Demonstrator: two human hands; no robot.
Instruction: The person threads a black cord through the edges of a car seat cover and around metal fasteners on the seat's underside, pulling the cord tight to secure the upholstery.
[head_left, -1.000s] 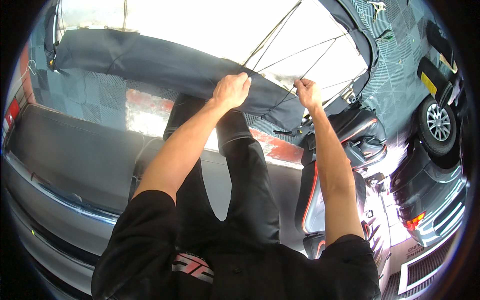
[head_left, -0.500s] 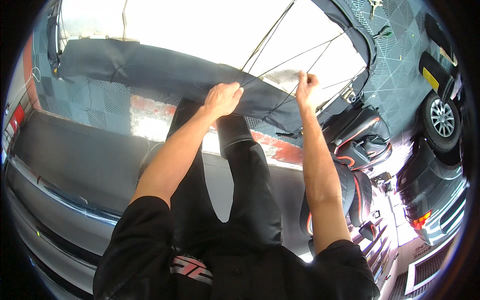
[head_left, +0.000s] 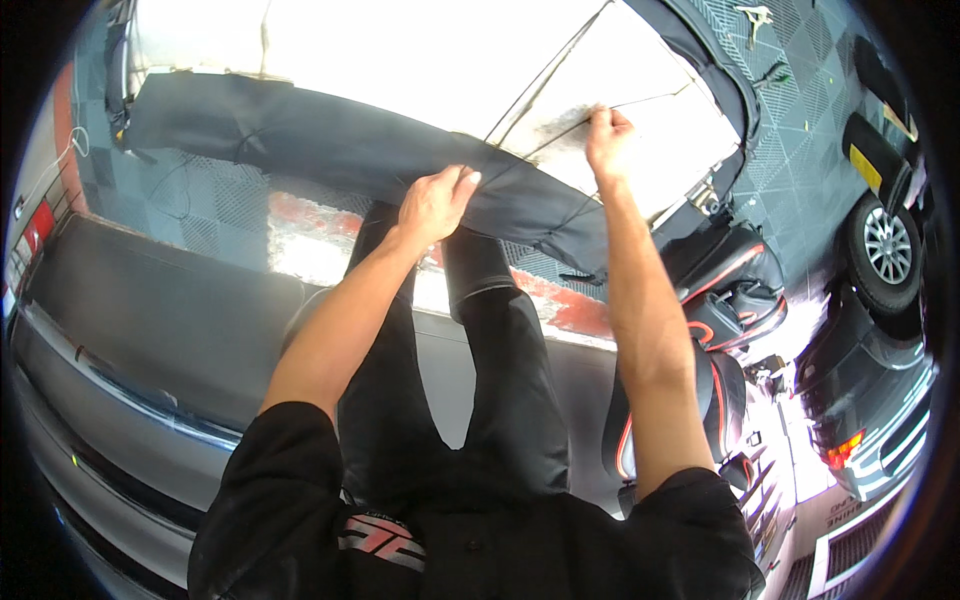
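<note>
Ahead of me lies a large pale padded piece point(head_left: 400, 50), its near side wrapped by a black cover point(head_left: 330, 135). Dark cords point(head_left: 545, 75) stretch across the pale surface. My left hand point(head_left: 435, 207) is closed at the near edge of the black cover, thumb on top; its fingertips are partly hidden. Above the pale surface on the right, my right hand point(head_left: 610, 145) is pinched on a thin dark cord point(head_left: 565, 133) that runs down left toward the cover. Another cord point(head_left: 645, 100) leads from near that hand to the far right.
Black seats with red piping point(head_left: 735, 285) stand at the right, beyond my right forearm. Farther right are a wheel point(head_left: 885, 242) and a dark car point(head_left: 865, 370). A worn red-and-white strip point(head_left: 310, 225) crosses the grey tiled floor point(head_left: 800, 180). Grey vehicle panels point(head_left: 150, 300) lie at left.
My right hand has moved away from me, pulling the cord higher over the pale surface. The cords near it lie differently. My left hand has shifted slightly left, still closed at the cover.
</note>
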